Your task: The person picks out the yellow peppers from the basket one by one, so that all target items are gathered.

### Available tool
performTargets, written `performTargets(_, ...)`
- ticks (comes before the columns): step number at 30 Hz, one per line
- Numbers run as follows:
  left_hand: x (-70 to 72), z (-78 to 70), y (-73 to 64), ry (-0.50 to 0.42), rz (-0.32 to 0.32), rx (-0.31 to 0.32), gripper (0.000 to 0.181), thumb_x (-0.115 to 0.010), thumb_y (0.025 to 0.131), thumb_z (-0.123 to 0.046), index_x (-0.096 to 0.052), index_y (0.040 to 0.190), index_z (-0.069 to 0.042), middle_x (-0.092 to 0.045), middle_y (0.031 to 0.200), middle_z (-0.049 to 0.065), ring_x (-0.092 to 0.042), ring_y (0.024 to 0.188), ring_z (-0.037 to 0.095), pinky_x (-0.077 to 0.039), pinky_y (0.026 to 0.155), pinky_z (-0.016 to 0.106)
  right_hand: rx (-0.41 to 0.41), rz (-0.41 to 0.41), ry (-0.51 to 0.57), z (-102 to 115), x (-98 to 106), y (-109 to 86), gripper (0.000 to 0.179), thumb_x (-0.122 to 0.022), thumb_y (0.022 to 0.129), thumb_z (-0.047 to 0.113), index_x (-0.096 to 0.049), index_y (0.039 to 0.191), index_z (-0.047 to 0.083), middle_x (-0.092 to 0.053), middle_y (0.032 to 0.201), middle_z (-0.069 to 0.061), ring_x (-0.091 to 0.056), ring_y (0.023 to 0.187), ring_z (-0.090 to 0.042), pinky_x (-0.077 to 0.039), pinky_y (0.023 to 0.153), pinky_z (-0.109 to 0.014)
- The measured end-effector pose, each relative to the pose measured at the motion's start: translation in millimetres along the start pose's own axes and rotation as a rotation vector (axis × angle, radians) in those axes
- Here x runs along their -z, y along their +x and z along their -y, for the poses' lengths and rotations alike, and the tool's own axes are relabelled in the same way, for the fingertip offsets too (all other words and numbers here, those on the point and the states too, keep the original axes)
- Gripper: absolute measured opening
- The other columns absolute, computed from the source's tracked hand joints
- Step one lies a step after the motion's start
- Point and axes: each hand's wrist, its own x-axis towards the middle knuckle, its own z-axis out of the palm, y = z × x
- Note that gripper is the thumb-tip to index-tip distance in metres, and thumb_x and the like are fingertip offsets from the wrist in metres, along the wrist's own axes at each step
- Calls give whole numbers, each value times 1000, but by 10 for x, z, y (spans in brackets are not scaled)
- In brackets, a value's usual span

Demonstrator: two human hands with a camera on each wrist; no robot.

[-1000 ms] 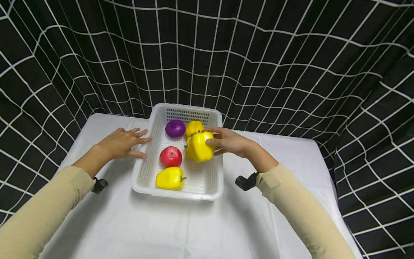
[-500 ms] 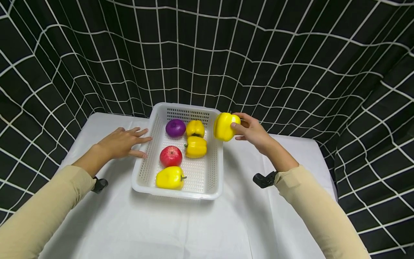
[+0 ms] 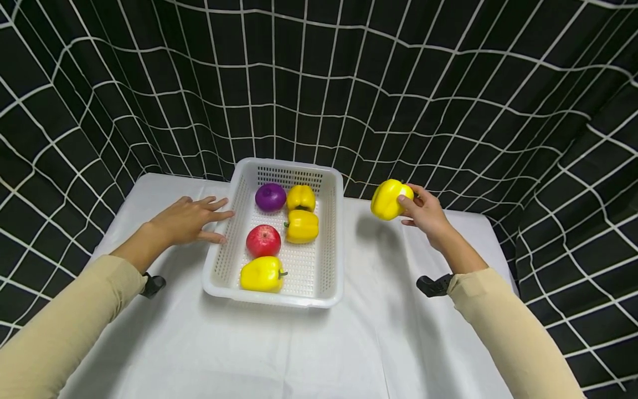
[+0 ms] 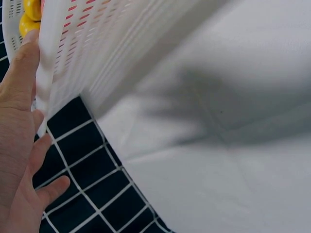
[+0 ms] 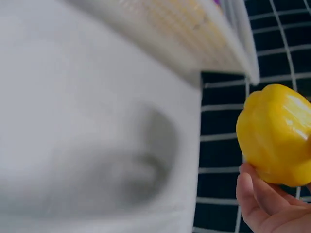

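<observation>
My right hand point(image 3: 425, 213) grips a yellow bell pepper point(image 3: 391, 199) above the table, to the right of a white plastic basket point(image 3: 274, 299). In the right wrist view, the held pepper point(image 5: 274, 133) sits against my fingers. My left hand point(image 3: 186, 221) rests with spread, straight fingers at the basket's left rim; the left wrist view shows that hand point(image 4: 19, 131) beside the basket wall. Inside the basket lie a purple onion-like vegetable point(image 3: 271, 198), a red pomegranate-like fruit point(image 3: 263, 241), and three yellow peppers: one at the back point(image 3: 301, 198), one midway point(image 3: 302, 226), one in front point(image 3: 262, 274).
A white cloth point(image 3: 299, 354) covers the table under the basket. Black curtains point(image 3: 319, 83) with a white grid stand close behind the table and on both sides. Each wrist carries a black camera mount point(image 3: 435, 285).
My right hand has lifted the yellow bell pepper out of the basket and carried it rightward past the rim. My left hand has stayed in place.
</observation>
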Motion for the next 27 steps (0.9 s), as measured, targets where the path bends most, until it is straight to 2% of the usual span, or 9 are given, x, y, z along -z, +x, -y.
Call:
performTargets(3, 0, -4, -4, 3, -3, -5, 70, -67, 89, -54, -50, 147, -20, -37, 157, 15, -31, 144, 43, -28, 107, 71, -19, -40, -6, -144, 96, -1, 65, -48, 105, 36, -22, 158, 8, -43, 147, -25, -62, 103, -26, -56, 79, -21)
performTargets(7, -1, -4, -8, 7, -6, -8, 70, -67, 89, -54, -50, 148, -20, -37, 157, 15, -31, 144, 42, -29, 107, 70, -49, -88, -24, -320, 221, -6, 66, -45, 106, 38, -19, 159, 8, -41, 148, -26, -62, 103, -25, -56, 78, -22)
performTargets(10, -6, 1, -7, 6, -6, -9, 70, -67, 89, -54, -50, 147, -20, -37, 157, 15, -31, 144, 42, -30, 107, 70, -86, -119, -42, -442, 306, -15, 67, -43, 106, 39, -14, 160, 9, -39, 147, -28, -61, 103, -25, -57, 82, -26)
performTargets(16, -19, 2, 0, 0, -6, -1, 70, -67, 89, -55, -50, 147, -20, -37, 157, 15, -31, 144, 42, -29, 107, 71, -176, -160, -100, -713, 458, -50, 69, -39, 107, 40, -6, 161, 10, -32, 151, -32, -56, 117, -38, -56, 88, -34)
performTargets(19, -27, 2, 4, 0, -4, -1, 70, -67, 89, -55, -50, 147, -21, -37, 157, 15, -30, 144, 42, -29, 107, 70, -220, -180, -107, -866, 519, -83, 69, -38, 107, 39, -6, 161, 11, -30, 153, -32, -55, 114, -36, -56, 86, -33)
performTargets(27, -13, -7, -3, 2, -6, -3, 70, -67, 89, -54, -51, 147, -20, -37, 156, 15, -31, 144, 43, -30, 107, 70, -320, -200, -94, -1232, 628, -157, 73, -39, 106, 43, -4, 160, 10, -29, 154, -31, -59, 90, -18, -57, 79, -29)
